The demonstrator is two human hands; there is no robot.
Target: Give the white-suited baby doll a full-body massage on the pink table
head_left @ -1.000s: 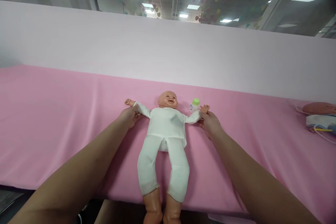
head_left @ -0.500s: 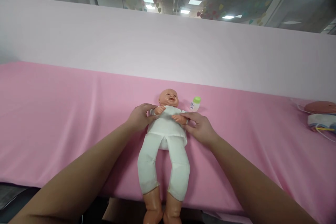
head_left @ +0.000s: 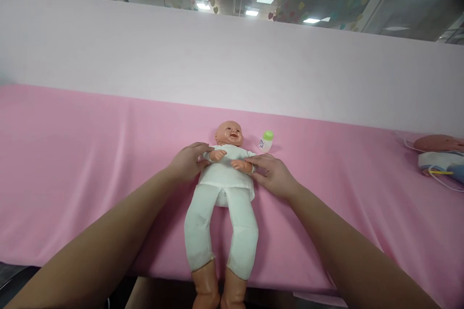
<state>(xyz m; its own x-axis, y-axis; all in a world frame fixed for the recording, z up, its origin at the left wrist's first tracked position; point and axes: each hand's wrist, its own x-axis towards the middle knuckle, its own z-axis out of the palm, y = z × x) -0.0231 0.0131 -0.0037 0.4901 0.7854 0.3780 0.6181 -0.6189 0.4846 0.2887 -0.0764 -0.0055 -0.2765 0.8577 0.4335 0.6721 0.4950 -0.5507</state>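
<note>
A baby doll [head_left: 225, 174] in a white top and white trousers lies on its back, its bare feet over the near edge of the pink cloth [head_left: 97, 145]. My left hand [head_left: 192, 159] is closed around the doll's arm at the left, near its wrist. At the other side, my right hand [head_left: 271, 173] pinches the doll's other arm by the sleeve cuff. Both doll hands rest above its chest. Beside the doll's head stands a small clear bottle [head_left: 266, 142] with a green cap, slightly tilted in view.
A white wall [head_left: 232, 63] rises behind the cloth, with glass above it. At the far right lies another doll-like figure [head_left: 438, 143] next to white and blue cloth [head_left: 440, 163] with a thin tube. The table's near edge runs under the doll's lower legs.
The view has shifted slightly, so everything sits a little further left. Both hands keep hold of the doll's arms, which have barely moved.
</note>
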